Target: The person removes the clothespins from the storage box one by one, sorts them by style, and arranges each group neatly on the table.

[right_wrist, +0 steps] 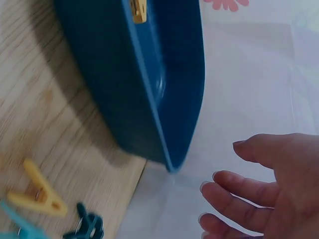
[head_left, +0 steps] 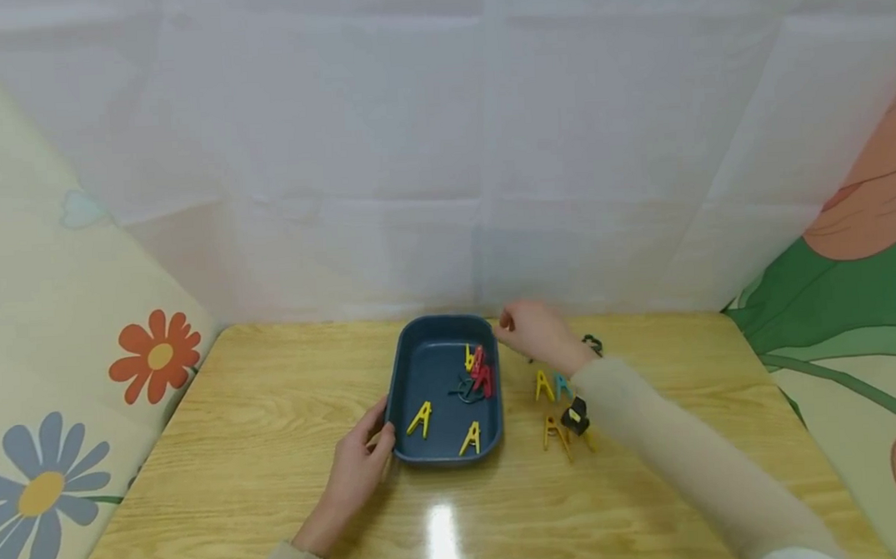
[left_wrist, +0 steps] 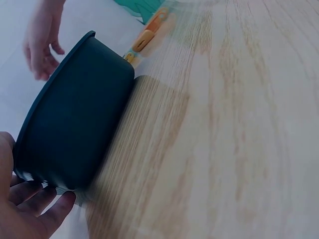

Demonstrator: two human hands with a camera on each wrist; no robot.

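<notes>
Tray (head_left: 433, 372) sits mid-table, and here's your left hand (head_left: 357, 461) gripping its side from eight o'clock, thumb up by the rim. Your right hand (head_left: 538, 334) hovers just off the tray's corner at one, thumb and fingers spread, nothing between them. Inside, red clips (head_left: 484, 383) and a green clip (head_left: 465, 390) bunch towards three; yellow clips (head_left: 421, 419) lie at seven and five. Outside, a blue clip (head_left: 561, 382) lies at three, an orange clip (head_left: 551, 426) and a black clip (head_left: 572, 422) at four, close together. To work cleanly, I'd hold the tray steady, pinch one clip at a time, and lift your wrist well over the rim. The table (head_left: 274, 420) shows wood grain, glare (head_left: 443, 538) at six; a white sheet (head_left: 412, 148) hangs at twelve, flowered cloth (head_left: 35, 289) to either side.
</notes>
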